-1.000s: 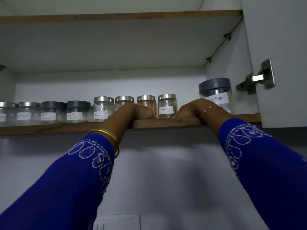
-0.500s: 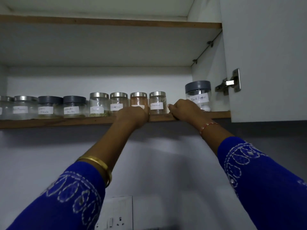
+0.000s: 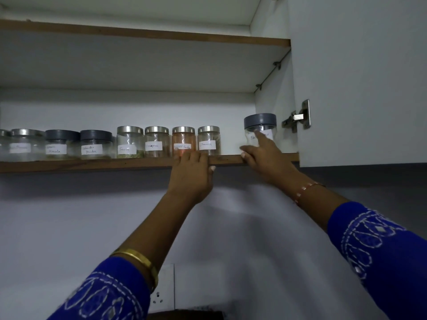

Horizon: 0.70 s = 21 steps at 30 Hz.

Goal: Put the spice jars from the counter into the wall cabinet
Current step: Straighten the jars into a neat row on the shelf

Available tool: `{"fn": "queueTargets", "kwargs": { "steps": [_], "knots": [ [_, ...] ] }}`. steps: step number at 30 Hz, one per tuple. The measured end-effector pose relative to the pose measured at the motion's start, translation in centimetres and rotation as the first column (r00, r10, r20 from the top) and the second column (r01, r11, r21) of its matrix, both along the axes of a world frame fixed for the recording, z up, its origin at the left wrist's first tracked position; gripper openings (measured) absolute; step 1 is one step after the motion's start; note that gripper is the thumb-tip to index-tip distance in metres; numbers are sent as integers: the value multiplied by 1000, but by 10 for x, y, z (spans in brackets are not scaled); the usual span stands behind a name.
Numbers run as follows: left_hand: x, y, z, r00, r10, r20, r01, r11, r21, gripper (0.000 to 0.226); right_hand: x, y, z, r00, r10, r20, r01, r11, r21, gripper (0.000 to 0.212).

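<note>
Jars upright on shelf, labels fwd; left hand and right hand, fingers loose, touch them.

Handwritten white labels sit on the spice jars along the shelf in front of me. The label on the silver-lidded jar by my left hand seems to read "Cinnamon". The orange jar has a label ending in "Powder". A grey-lidded jar shows "powder" on its second line. My right hand covers most of the label on the tall grey-lidded jar. The other labels are too blurred for me to read.
</note>
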State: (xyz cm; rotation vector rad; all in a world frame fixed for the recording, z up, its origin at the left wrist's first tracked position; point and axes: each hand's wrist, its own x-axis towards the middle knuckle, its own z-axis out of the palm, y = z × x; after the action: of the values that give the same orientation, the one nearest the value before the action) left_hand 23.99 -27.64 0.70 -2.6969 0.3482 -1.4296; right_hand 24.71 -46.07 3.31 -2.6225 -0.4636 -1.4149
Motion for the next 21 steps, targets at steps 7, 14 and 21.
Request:
{"fn": "queueTargets", "kwargs": {
  "steps": [7,14,21],
  "knots": [
    [5,-52,28,985,-133,-113,134,991,-1,42,15,-42,17,974,24,-226,17,984,178,40],
    [2,-87,73,799,-120,-589,29,986,-163,41,28,-39,50,867,-34,-497,56,998,30,43],
    [30,-77,91,728,-174,-663,-76,941,-330,19,54,-29,75,719,-150,-679,55,986,-159,40]
  ]
}}
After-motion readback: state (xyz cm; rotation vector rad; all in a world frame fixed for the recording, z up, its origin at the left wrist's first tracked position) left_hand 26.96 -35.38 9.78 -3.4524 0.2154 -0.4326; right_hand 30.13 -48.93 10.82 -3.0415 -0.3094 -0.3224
